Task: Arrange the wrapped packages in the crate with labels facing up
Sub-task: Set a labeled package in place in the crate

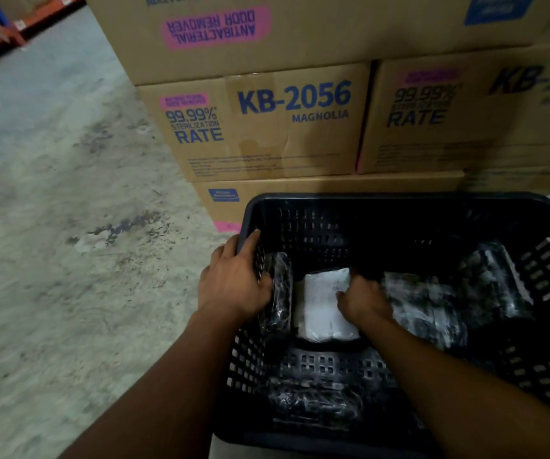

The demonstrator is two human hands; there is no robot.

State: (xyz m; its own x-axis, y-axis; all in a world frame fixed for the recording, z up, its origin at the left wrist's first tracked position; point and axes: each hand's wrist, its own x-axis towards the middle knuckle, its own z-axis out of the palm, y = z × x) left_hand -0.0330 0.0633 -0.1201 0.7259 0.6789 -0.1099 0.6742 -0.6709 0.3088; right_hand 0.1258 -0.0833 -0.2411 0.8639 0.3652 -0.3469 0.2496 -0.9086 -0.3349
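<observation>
A: What are the hands doing?
B: The left hand grips the left wall of the black crate. The right hand is down inside, fingers curled on a package with a white label facing up.
A: Where are the other packages?
B: One dark wrapped package stands on its edge by the left wall. More shiny ones lie to the right. Big cardboard boxes stand behind.
</observation>
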